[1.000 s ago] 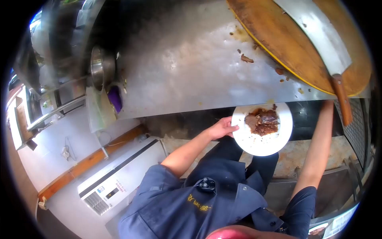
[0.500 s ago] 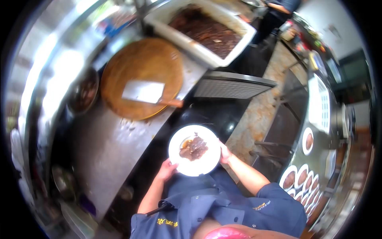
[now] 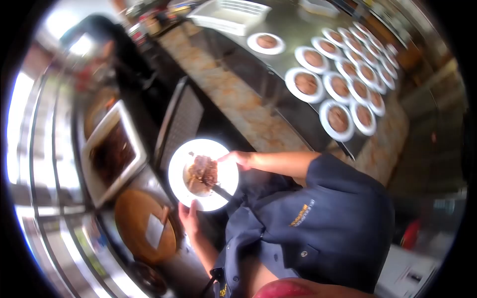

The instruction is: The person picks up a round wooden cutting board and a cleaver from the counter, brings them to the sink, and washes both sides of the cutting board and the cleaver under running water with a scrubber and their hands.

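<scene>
Both my hands hold a white plate (image 3: 178, 169) in front of my body. Brown, dark pieces of food that look like meat (image 3: 202, 171) lie in its middle, with some brown liquid beside them. My left hand (image 3: 190, 218) grips the near-left rim, thumb on top. On the right rim, my right hand (image 3: 239, 159) is closed with its thumb over the edge. A dark strap-like thing (image 3: 223, 192) lies across the plate's lower right; I cannot make out what it is.
Several white plates of brown food (image 3: 338, 119) stand on a metal table (image 3: 280, 67), beside a white plastic basket (image 3: 233, 20). At left are a white tub (image 3: 134, 149) of dark food and a round wooden chopping board (image 3: 131, 223) bearing a cleaver (image 3: 154, 231). Another person (image 3: 119, 49) stands farther back.
My view and body have turned right, towards the table of plates. The plate stays in both hands, and my right hand now grips farther round its rim. The chopping board and tub have shifted left.
</scene>
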### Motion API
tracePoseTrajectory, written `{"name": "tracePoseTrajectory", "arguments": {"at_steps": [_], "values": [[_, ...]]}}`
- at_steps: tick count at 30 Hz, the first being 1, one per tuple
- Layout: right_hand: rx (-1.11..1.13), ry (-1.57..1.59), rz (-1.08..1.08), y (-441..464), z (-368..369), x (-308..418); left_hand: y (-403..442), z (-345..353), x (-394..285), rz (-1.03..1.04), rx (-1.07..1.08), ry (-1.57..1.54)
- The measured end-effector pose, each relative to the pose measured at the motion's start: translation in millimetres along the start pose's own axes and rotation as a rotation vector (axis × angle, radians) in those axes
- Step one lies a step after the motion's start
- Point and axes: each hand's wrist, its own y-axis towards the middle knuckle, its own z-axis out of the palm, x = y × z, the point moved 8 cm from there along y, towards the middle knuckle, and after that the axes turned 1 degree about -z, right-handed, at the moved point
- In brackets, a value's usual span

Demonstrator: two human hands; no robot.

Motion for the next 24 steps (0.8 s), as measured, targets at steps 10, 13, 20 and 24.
{"name": "tracePoseTrajectory", "arguments": {"at_steps": [10, 13, 20, 24], "values": [[-0.129, 0.134, -0.578, -82, -3, 30, 18, 126, -151, 0.94, 0.121, 1.079], [-0.232, 0.09, -0.616, -123, -18, 18, 9, 182, -160, 0.882, 0.404, 1.013], [-0.27, 0.189, -0.726, -181, -20, 26, 5, 223, -158, 0.826, 0.457, 0.929], [-0.179, 0.179, -0.753, -167, -39, 35, 18, 240, -151, 0.833, 0.382, 0.937]]}}
